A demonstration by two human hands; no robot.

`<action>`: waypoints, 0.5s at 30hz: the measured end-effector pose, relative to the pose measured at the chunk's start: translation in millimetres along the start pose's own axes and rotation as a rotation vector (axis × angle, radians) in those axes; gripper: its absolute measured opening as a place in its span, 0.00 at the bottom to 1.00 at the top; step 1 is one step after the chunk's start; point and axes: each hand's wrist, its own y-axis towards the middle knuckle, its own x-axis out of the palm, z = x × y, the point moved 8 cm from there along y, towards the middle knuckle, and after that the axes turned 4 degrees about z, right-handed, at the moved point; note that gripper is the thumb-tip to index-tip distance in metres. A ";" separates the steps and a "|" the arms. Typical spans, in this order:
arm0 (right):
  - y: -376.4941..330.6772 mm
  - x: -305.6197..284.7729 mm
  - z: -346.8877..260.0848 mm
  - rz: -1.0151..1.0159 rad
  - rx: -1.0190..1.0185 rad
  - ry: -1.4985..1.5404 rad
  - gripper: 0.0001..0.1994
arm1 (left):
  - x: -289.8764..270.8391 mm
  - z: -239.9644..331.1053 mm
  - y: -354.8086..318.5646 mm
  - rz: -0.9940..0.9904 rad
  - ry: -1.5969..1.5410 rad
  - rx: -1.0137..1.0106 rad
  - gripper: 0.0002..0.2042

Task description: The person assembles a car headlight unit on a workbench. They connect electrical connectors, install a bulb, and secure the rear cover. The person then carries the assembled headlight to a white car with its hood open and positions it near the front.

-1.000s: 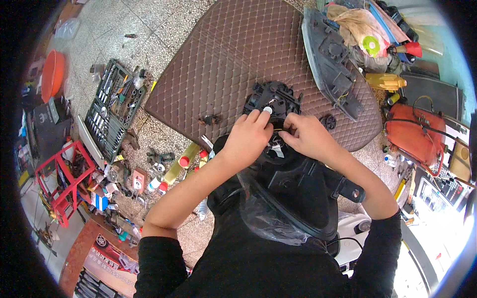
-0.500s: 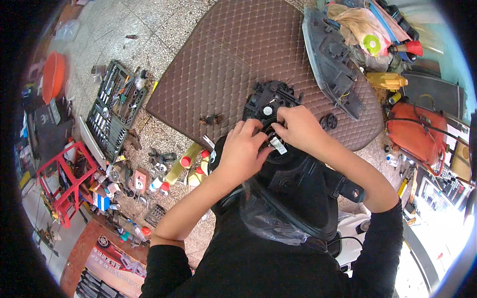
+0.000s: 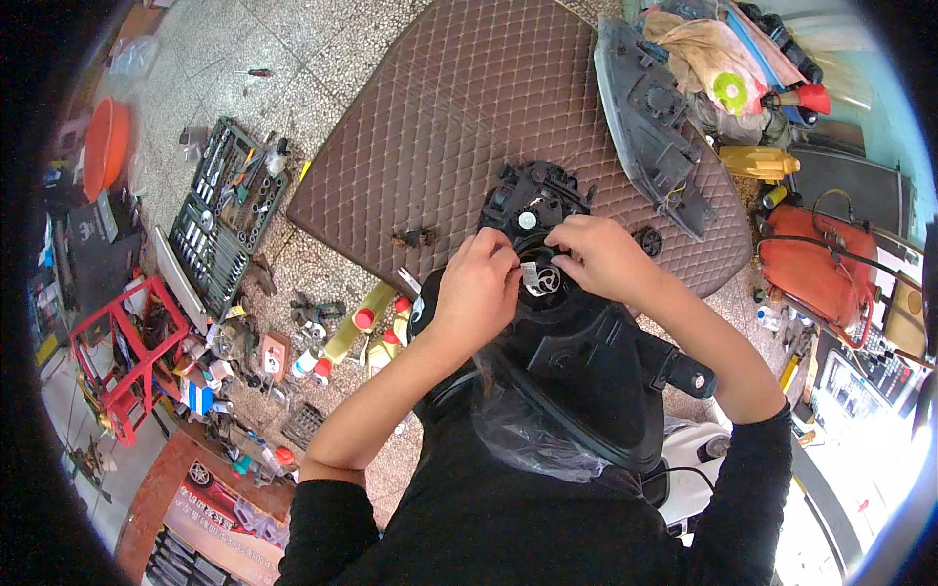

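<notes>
At the lower centre of the frame, a bulky black plastic lamp housing (image 3: 586, 354) rests against the person's lap, with clear crinkled plastic film (image 3: 532, 441) beneath it. Mid-frame, the left hand (image 3: 475, 289) and right hand (image 3: 603, 258) curl at its round opening, flanking a pale looped part (image 3: 547, 281); whether either grip is grasping anything, I cannot tell. The step looks like fiddly fitting or freeing inside that opening; the next move seems to call for precise, light fingertips. Beyond lies a brown quilted mat (image 3: 420, 146).
</notes>
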 end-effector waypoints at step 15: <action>-10.6 13.9 -7.0 0.019 -0.175 -0.277 0.07 | 14.9 15.5 13.6 -0.059 0.130 0.071 0.07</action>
